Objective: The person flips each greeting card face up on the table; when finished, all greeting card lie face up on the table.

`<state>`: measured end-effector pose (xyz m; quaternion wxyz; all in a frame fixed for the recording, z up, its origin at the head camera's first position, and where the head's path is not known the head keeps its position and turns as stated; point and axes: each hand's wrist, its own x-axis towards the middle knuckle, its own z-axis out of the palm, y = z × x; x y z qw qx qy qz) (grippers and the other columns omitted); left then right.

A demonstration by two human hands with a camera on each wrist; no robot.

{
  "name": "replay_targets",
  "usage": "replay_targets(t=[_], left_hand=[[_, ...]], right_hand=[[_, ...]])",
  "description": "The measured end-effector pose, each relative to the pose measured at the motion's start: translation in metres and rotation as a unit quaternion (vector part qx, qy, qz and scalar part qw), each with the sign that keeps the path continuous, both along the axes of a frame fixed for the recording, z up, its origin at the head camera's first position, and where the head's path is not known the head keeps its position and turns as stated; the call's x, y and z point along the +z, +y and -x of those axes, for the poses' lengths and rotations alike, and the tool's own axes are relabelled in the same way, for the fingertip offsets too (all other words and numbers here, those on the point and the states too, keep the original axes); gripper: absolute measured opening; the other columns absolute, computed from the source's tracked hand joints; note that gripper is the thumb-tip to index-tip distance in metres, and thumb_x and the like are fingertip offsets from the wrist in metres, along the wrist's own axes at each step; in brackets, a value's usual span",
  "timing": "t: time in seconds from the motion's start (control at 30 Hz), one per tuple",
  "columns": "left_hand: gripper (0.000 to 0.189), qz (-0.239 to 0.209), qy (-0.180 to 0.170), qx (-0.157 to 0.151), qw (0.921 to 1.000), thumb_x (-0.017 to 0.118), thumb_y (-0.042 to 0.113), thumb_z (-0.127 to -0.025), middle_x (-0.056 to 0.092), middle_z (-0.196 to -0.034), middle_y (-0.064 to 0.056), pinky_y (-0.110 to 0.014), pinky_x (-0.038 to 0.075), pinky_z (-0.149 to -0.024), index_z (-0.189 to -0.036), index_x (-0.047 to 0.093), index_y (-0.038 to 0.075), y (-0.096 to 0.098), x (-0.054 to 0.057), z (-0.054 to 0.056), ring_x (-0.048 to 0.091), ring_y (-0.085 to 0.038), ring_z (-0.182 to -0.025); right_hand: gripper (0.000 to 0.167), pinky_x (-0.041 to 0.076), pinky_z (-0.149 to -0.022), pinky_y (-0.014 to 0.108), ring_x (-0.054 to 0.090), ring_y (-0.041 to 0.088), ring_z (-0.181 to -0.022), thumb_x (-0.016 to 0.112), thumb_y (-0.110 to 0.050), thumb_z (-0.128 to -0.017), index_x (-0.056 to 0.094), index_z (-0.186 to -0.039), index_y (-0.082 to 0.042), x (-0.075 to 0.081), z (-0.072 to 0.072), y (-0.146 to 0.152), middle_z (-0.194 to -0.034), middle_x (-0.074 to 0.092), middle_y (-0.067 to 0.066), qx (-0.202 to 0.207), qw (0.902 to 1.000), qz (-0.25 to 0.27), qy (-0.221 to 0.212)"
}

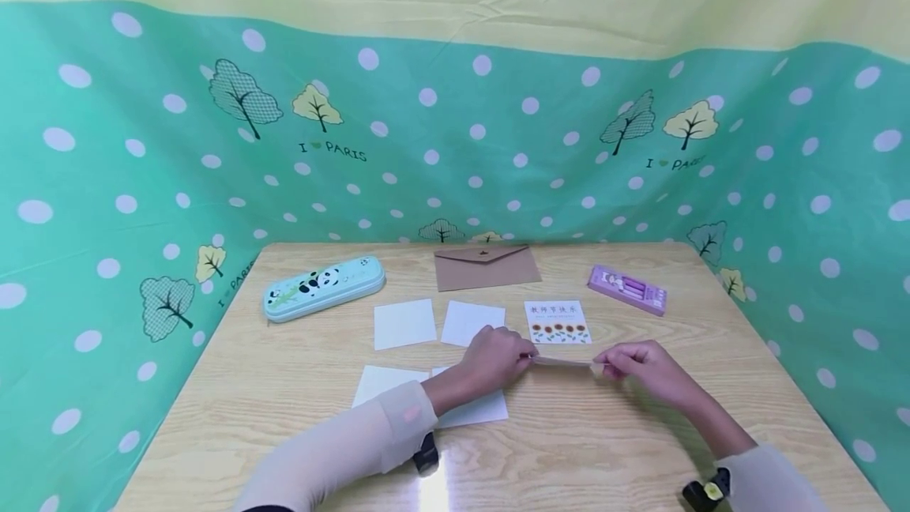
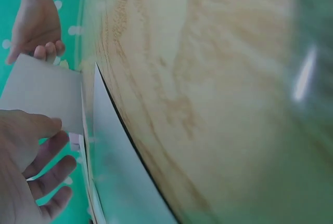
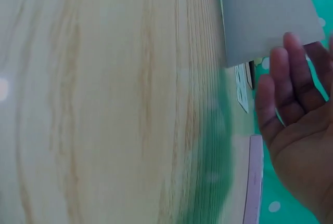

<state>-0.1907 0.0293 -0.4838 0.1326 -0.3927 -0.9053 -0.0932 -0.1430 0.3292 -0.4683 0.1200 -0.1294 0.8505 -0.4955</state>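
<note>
Between both hands a square card [image 1: 562,361] is held up, seen nearly edge-on in the head view. My left hand [image 1: 498,355] pinches its left edge, the other fingers spread loosely in the left wrist view. At its right edge my right hand [image 1: 643,368] pinches it with the thumb and fingers. A plain pale side of the card [image 2: 44,91] faces the left wrist view, and the right wrist view shows the card [image 3: 270,18] plain too. Just behind lies a card printed with sunflowers and Chinese characters [image 1: 558,322].
White cards [image 1: 404,324] lie face-up blank in two rows, partly under my left forearm. A brown envelope [image 1: 487,269] lies at the back. A blue panda pencil case [image 1: 324,288] is at left, a purple box [image 1: 627,289] at right. A polka-dot curtain surrounds the wooden table [image 1: 583,449].
</note>
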Motion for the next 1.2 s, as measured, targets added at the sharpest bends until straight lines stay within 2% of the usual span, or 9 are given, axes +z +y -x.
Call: replay_targets(t=[0.1,0.27,0.53,0.67,0.83,1.0,1.2], left_hand=[[0.014,0.003,-0.029,0.006,0.9996,0.068,0.032,-0.096,0.077,-0.089,0.016,-0.019,0.036,-0.061,-0.102,0.079,0.038,0.002,-0.002,0.001,0.064,-0.004,-0.071],[0.016,0.016,-0.061,0.007,0.9980,0.068,0.035,-0.097,0.077,-0.093,0.015,-0.020,0.040,-0.065,-0.108,0.078,0.040,0.005,-0.006,0.002,0.065,-0.004,-0.076],[0.017,0.041,-0.059,-0.006,0.9974,0.066,0.033,-0.097,0.077,-0.092,0.011,-0.024,0.044,-0.064,-0.110,0.077,0.036,0.011,-0.007,0.002,0.061,-0.009,-0.072],[0.021,0.068,-0.063,-0.006,0.9956,0.062,0.029,-0.099,0.075,-0.094,0.007,-0.027,0.048,-0.065,-0.113,0.077,0.032,0.012,-0.004,0.000,0.062,-0.013,-0.075],[0.022,0.085,-0.070,-0.006,0.9939,0.058,0.026,-0.100,0.071,-0.093,0.005,-0.029,0.046,-0.063,-0.111,0.077,0.030,0.014,-0.002,-0.002,0.060,-0.014,-0.076],[0.028,0.089,-0.093,-0.004,0.9916,0.060,0.029,-0.098,0.072,-0.104,0.004,-0.032,0.051,-0.073,-0.122,0.074,0.030,0.015,-0.002,-0.003,0.061,-0.015,-0.084],[0.036,0.126,-0.112,0.008,0.9857,0.064,0.039,-0.095,0.070,-0.113,0.004,-0.032,0.052,-0.080,-0.129,0.070,0.031,0.018,0.000,-0.005,0.059,-0.014,-0.092]], right_hand=[[0.032,0.057,-0.071,0.027,0.068,0.014,-0.083,0.059,-0.022,-0.104,0.070,-0.119,0.004,-0.001,0.000,0.002,-0.100,0.075,0.013,0.006,0.9994,-0.019,-0.028],[0.041,0.057,-0.065,0.028,0.065,0.014,-0.077,0.065,-0.017,-0.099,0.061,-0.130,0.009,-0.007,-0.002,0.006,-0.095,0.071,0.009,0.050,0.9977,-0.024,-0.039],[0.055,0.047,-0.057,0.020,0.055,0.004,-0.067,0.073,-0.020,-0.094,0.055,-0.140,0.006,-0.015,0.000,0.007,-0.090,0.066,0.006,0.048,0.9956,-0.059,-0.054],[0.057,0.043,-0.055,0.019,0.051,0.003,-0.065,0.073,-0.021,-0.094,0.055,-0.141,0.005,-0.016,0.002,0.006,-0.089,0.064,0.006,0.050,0.9944,-0.076,-0.054],[0.057,0.041,-0.054,0.019,0.049,0.002,-0.064,0.074,-0.022,-0.093,0.056,-0.141,0.004,-0.015,0.003,0.004,-0.086,0.062,0.003,0.059,0.9931,-0.090,-0.047],[0.057,0.041,-0.054,0.019,0.050,0.002,-0.063,0.075,-0.021,-0.092,0.056,-0.141,0.003,-0.014,0.003,0.003,-0.085,0.061,0.002,0.062,0.9917,-0.102,-0.047],[0.058,0.042,-0.055,0.019,0.051,0.003,-0.064,0.075,-0.022,-0.092,0.057,-0.142,0.001,-0.013,0.003,0.002,-0.084,0.061,0.002,0.059,0.9899,-0.118,-0.052]])
